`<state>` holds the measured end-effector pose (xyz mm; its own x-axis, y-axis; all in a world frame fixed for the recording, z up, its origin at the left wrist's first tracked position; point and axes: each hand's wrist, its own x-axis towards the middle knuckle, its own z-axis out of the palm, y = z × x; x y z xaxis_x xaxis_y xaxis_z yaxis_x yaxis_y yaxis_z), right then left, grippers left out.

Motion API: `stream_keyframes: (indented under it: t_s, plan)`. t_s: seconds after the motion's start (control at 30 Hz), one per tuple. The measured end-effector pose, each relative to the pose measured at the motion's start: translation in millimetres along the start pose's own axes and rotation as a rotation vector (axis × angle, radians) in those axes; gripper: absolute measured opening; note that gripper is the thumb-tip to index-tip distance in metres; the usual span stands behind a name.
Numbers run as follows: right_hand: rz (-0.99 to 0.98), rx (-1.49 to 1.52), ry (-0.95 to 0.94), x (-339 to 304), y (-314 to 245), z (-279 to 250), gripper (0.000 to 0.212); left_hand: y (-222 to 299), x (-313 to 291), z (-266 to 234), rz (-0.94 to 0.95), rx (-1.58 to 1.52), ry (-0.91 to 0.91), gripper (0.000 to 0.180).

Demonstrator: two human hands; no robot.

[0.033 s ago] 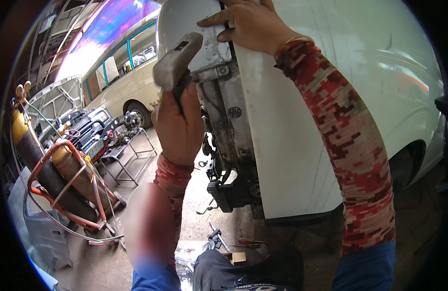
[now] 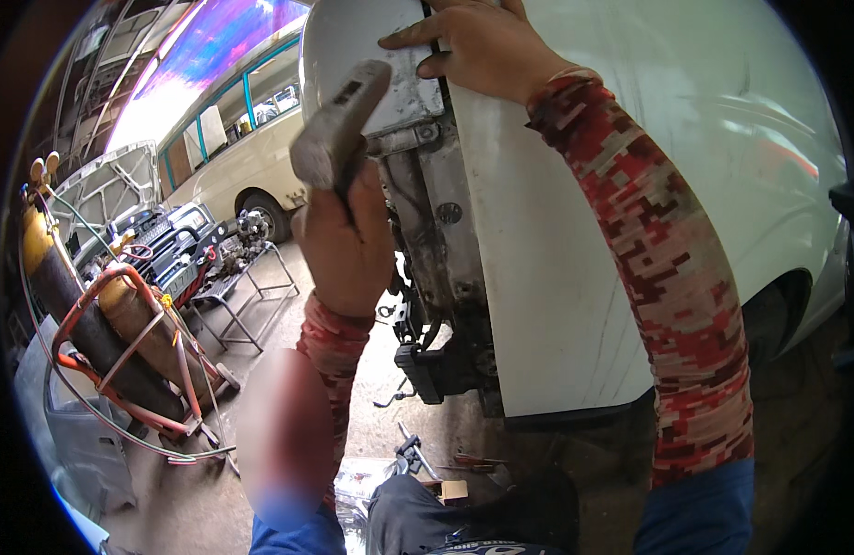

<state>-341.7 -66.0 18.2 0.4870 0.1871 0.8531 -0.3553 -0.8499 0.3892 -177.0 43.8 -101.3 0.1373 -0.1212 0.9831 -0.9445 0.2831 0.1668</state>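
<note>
Your left hand (image 2: pixel 346 242) is wrapped tight around the handle of a hammer (image 2: pixel 339 125), its grey head raised just beside the exposed front edge of the white car panel (image 2: pixel 547 268). Your right hand (image 2: pixel 478 44) lies on the panel's top edge, fingers spread and pressed flat, clasping nothing. Gas cylinders (image 2: pixel 94 324) stand well apart at left.

Left hand (image 2: pixel 346 242) gripping hammer (image 2: pixel 339 125), right hand (image 2: pixel 482 44) on white car door (image 2: pixel 556 277)
</note>
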Motion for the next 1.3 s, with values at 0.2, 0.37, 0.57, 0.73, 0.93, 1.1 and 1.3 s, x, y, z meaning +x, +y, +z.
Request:
stream_keyframes:
  t_s: [0.2, 0.37, 0.57, 0.73, 0.93, 1.1, 1.3]
  plan:
    - [0.002, -0.006, 0.037, -1.8, -1.7, -0.2, 0.039, -1.9, 3.3, -1.6, -0.06, 0.152, -0.152, 0.032]
    - [-0.009, 0.009, 0.045, -2.9, 0.5, 1.0, 0.04, -8.9, -5.2, 6.6, 0.12, 0.061, -0.01, 0.032]
    - [-0.004, 0.006, 0.072, -3.6, -1.1, 1.8, 0.038, -7.9, -4.6, -0.6, -0.051, 0.175, -0.152, 0.033]
    - [-0.002, 0.043, 0.047, -1.1, 0.0, 0.5, 0.038, -4.3, -12.1, -5.2, 0.296, 0.039, 0.06, 0.028]
    - [0.001, 0.02, 0.085, -3.5, -0.1, 4.2, 0.037, -16.0, 2.5, 11.8, -0.044, 0.182, -0.178, 0.03]
    - [0.021, -0.015, 0.013, 4.6, 6.0, 7.7, 0.035, -9.9, -8.0, -8.1, 0.089, -0.036, -0.022, 0.024]
    - [0.053, -0.147, 0.081, 8.4, 7.4, 23.9, 0.07, -35.3, -15.7, -12.5, 0.297, 0.224, -0.265, 0.023]
